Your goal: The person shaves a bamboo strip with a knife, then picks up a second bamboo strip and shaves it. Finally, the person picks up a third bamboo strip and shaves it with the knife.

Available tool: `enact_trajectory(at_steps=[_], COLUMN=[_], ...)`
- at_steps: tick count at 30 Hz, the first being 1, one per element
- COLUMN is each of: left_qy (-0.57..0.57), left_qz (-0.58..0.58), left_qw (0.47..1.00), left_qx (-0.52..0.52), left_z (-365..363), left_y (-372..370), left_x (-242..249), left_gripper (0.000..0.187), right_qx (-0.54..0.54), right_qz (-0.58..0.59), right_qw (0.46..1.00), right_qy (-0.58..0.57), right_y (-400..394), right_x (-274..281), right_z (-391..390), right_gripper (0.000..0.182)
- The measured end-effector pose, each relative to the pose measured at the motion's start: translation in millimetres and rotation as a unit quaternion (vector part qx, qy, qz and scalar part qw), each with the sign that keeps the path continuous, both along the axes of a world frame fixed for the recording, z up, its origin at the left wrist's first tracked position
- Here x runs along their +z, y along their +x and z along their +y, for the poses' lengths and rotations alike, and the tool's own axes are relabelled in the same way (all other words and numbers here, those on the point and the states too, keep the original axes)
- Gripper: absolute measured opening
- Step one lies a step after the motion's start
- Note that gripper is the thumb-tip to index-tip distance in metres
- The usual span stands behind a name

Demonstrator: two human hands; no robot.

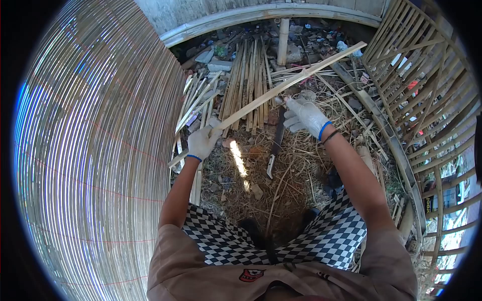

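My left hand (202,142), in a white glove with a blue cuff, is closed around a long pale bamboo strip (271,94) near its lower end. The strip slants up to the right across the view, its far end in the air. Just below the strip's middle is my right hand (307,119), gloved the same way, its fingers loosely bent and apart. I see nothing held in it. A long dark-bladed knife (276,143) with a light handle lies on the ground between my hands, its far end close to my right fingers.
Several split bamboo strips (246,83) lie bundled ahead, near a short upright bamboo post (283,42). A slatted bamboo screen (100,150) stands along the left and a bamboo lattice (427,85) along the right. Shavings (296,165) and rubble cover the ground.
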State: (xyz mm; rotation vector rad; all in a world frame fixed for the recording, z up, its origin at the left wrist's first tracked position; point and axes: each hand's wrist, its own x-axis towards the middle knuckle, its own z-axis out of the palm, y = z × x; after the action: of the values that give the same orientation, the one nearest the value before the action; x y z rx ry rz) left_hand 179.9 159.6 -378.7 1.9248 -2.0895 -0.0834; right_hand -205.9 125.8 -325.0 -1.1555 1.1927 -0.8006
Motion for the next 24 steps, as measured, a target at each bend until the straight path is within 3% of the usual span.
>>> enact_trajectory(at_steps=[4,7,8,9,12,15,17,19,21,22,24], left_qy=[-0.07,-0.043,0.037,0.019,-0.039,-0.099,-0.057,0.063,0.167,0.198,0.22], left_qz=[0.124,0.163,0.209,0.248,0.335,0.336,0.409,0.53,0.555,0.585,0.645], left_qw=[0.986,0.982,0.974,0.965,0.934,0.913,0.87,0.783,0.69,0.64,0.628], left_qx=[-0.081,-0.08,-0.082,-0.083,-0.116,-0.206,-0.271,-0.32,-0.434,-0.458,-0.376], left_z=[11.3,9.0,7.8,5.1,-19.2,-51.3,-75.0,-88.3,-99.1,-105.6,-103.6], left_y=[-45.7,-77.2,-85.5,-99.1,-125.0,-163.9,-192.1,-221.2,-240.9,-246.4,-246.8], left_x=[9.1,20.4,28.3,38.1,77.7,163.8,218.8,265.1,295.9,305.0,320.4], left_gripper=[0.043,0.04,0.047,0.051,0.064,0.07,0.084,0.101,0.109,0.088,0.049], right_qx=[-0.071,-0.105,-0.112,-0.12,-0.082,-0.03,0.01,0.035,0.067,0.084,0.122], right_qz=[-0.103,-0.163,-0.161,-0.16,-0.174,-0.184,-0.181,-0.115,-0.027,0.027,-0.059], right_qw=[0.984,0.96,0.956,0.952,0.95,0.947,0.926,0.946,0.947,0.939,0.942], right_qy=[-0.128,-0.201,-0.216,-0.232,-0.246,-0.263,-0.33,-0.3,-0.312,-0.331,-0.307], right_y=[5.6,0.1,-4.8,-5.9,-3.7,-2.8,2.2,5.1,5.5,4.0,11.7], right_x=[1.4,-6.1,-5.7,-0.4,21.3,23.0,8.1,26.5,38.2,47.3,50.4], right_z=[2.5,-13.2,-17.4,-16.7,-8.6,-10.4,-19.5,-4.3,0.2,6.0,8.2], right_gripper=[0.053,0.04,0.038,0.037,0.032,0.027,0.026,0.03,0.032,0.038,0.041])
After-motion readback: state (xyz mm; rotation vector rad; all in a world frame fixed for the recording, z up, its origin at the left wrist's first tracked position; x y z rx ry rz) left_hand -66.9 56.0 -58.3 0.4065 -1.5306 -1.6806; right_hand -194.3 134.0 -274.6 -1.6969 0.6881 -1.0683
